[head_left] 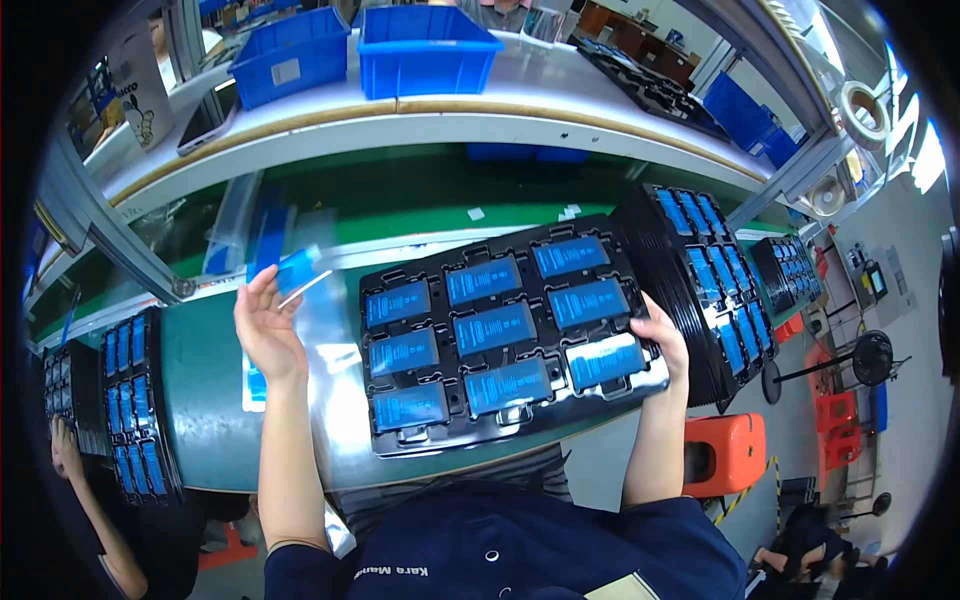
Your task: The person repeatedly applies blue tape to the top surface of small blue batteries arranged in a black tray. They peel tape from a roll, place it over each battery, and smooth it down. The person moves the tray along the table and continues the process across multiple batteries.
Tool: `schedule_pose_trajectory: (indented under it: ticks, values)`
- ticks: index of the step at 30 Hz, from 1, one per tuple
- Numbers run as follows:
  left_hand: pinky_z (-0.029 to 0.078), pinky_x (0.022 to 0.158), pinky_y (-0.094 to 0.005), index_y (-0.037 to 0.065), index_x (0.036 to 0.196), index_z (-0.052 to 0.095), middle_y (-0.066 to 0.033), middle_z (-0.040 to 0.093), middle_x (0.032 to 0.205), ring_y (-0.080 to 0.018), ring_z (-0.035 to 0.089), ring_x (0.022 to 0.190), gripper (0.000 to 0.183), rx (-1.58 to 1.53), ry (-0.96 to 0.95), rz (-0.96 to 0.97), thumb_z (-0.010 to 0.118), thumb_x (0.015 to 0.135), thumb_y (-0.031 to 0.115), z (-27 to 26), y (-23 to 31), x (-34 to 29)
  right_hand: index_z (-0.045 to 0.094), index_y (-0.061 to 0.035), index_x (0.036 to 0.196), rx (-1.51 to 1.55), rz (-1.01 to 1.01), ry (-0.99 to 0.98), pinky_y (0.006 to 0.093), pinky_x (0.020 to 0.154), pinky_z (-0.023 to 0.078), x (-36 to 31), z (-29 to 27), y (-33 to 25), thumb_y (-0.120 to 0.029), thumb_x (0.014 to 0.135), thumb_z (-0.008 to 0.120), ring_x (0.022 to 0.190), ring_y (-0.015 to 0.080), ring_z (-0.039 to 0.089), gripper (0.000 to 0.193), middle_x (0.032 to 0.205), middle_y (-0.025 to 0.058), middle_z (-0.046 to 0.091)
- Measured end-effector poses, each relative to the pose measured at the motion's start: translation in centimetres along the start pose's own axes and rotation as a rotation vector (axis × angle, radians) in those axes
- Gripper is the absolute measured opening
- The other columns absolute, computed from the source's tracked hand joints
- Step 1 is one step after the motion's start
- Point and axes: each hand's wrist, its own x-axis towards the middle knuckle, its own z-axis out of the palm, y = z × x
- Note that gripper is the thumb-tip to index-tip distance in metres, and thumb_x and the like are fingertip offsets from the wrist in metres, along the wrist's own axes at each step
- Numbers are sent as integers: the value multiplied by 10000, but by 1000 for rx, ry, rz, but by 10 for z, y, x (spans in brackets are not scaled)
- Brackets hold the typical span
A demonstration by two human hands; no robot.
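A black plastic tray [447, 338] lies in front of me, tilted a little, with rows of flat blue batteries [492, 328] in its pockets. My right hand [664, 340] grips the tray's right edge, thumb on top. Left of the tray, my left hand [270, 325] is raised, palm up, with thumb and fingers closed on a flat blue piece [297, 268] with a pale edge. It is blurred and looks like one of the batteries. More blue pieces [254, 385] show on the bench beside my left wrist, partly hidden by it.
Stacked black trays of batteries stand close on the right [700, 290] and on the left [132, 405]. A co-worker's hand [66, 450] touches a stack at far left. Blue bins [425, 70] sit on the shelf ahead. An orange stool [740, 455] stands at right.
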Motion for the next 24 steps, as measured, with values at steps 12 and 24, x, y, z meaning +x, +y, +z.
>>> schedule_pose_trajectory:
  ticks: [12, 24]
  values:
    - [496, 702, -280, -37, 1104, 564, -124, 592, 1093, -184, 600, 782, 478, -155, 123, -134, 403, 944, 384, -13, -5, 9, 326, 37, 1359, 10, -567, 552, 406, 823, 552, -157, 15, -46, -54, 758, 520, 962, 314, 644, 638, 1147, 220, 575]
    - [478, 700, -250, -6, 1128, 561, -88, 568, 1141, -162, 594, 850, 431, -80, 98, -85, 424, 953, 363, -8, -11, 8, 487, -13, 1208, 187, -854, 872, 405, 798, 565, -210, -80, -32, -78, 872, 497, 954, 274, 647, 342, 1108, 155, 611]
